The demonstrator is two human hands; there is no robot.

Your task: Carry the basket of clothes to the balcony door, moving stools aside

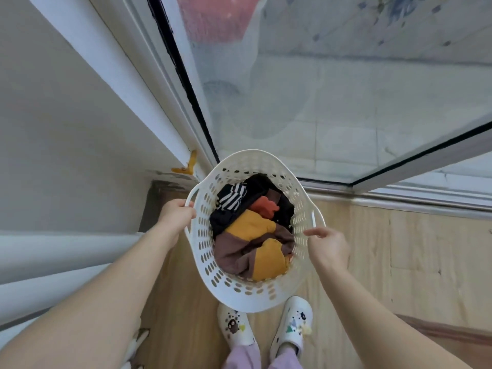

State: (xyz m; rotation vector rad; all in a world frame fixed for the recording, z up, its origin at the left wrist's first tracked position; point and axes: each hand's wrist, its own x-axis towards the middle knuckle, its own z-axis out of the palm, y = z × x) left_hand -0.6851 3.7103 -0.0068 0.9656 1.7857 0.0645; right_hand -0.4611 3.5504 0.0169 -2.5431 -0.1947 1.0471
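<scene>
A white perforated plastic basket (205,251) is right in front of my feet, close to the glass balcony door (332,107). Inside it lie clothes (253,233) in black, striped, orange, mustard and brown. My left hand (177,215) is closed around the basket's left handle. My right hand (328,245) hovers just off the right handle, fingers apart, holding nothing. No stool shows in the frame.
The door's metal track (399,201) runs across the wooden floor (399,262) on the right. A white wall and door frame (111,83) rise on the left, with an orange clip (187,167) at the base. My white clogs (291,326) stand directly below the basket.
</scene>
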